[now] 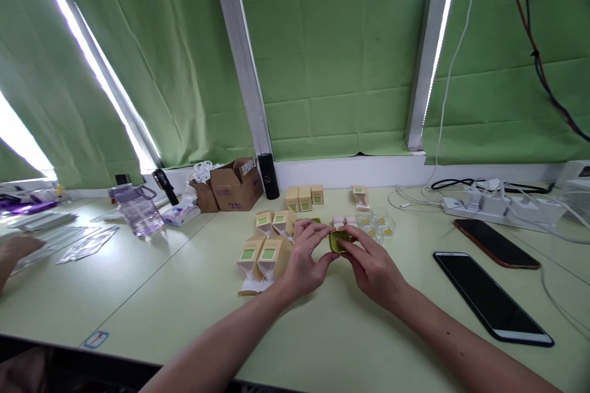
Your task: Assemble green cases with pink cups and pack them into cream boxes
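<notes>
Green blinds (336, 55) hang behind a pale table (184, 307), with a cardboard box (236, 187) and a black bottle (268, 177) along its far side.

From the head camera, we see a small green container (340, 235) raised between our two hands, just above the table. Our left hand (306, 264) grips it from the left, fingertips at its upper edge and thumb low down. Our right hand (378, 270) closes on it from the right, with a fingertip reaching into its hollow side, which faces us. Both hands touch it, so neither is nearer; it looks about square, and we can make out no clear long axis.

Beside our left hand, cream boxes (273, 256) with green labels stand in pairs. Beyond our right hand lie clear plastic pieces (380, 221) with yellow centres, next to small pinkish things (338, 221); we cannot tell what those are. Two phones (493, 295) lie well to the right.
</notes>
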`<move>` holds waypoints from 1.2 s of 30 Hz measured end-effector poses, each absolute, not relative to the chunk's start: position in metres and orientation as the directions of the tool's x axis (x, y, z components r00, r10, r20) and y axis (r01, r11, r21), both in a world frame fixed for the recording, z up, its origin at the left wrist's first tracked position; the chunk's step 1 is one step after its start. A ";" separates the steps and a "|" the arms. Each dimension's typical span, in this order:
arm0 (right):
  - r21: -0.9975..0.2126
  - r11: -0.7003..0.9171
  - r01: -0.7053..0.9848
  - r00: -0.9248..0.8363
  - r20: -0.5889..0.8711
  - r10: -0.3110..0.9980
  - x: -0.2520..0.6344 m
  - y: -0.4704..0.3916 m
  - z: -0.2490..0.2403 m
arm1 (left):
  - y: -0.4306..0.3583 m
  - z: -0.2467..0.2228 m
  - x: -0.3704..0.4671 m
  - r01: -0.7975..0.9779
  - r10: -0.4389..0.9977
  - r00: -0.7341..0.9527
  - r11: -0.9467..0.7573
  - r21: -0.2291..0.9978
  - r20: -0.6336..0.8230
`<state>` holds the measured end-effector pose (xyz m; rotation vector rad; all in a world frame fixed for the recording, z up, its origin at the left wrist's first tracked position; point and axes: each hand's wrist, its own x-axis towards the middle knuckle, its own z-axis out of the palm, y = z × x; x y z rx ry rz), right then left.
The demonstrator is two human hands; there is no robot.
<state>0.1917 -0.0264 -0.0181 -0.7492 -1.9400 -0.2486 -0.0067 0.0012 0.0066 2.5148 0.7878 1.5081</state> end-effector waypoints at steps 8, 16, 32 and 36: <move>-0.260 0.773 0.579 -0.228 0.858 0.459 0.191 -0.026 -0.021 | 0.002 0.008 -0.006 0.379 0.475 0.373 -0.862 0.336 0.797; -0.682 0.606 0.408 0.004 0.665 0.746 0.189 -0.025 -0.020 | 0.000 0.008 -0.009 0.388 0.491 0.384 -0.854 0.346 0.782; -0.926 0.360 0.113 0.000 0.362 0.932 0.184 -0.027 -0.022 | -0.003 0.001 -0.003 0.440 0.485 0.475 -0.853 0.280 0.734; -0.934 0.353 0.059 -0.012 0.353 0.936 0.183 -0.030 -0.021 | -0.001 0.000 -0.002 0.428 0.508 0.473 -0.847 0.316 0.720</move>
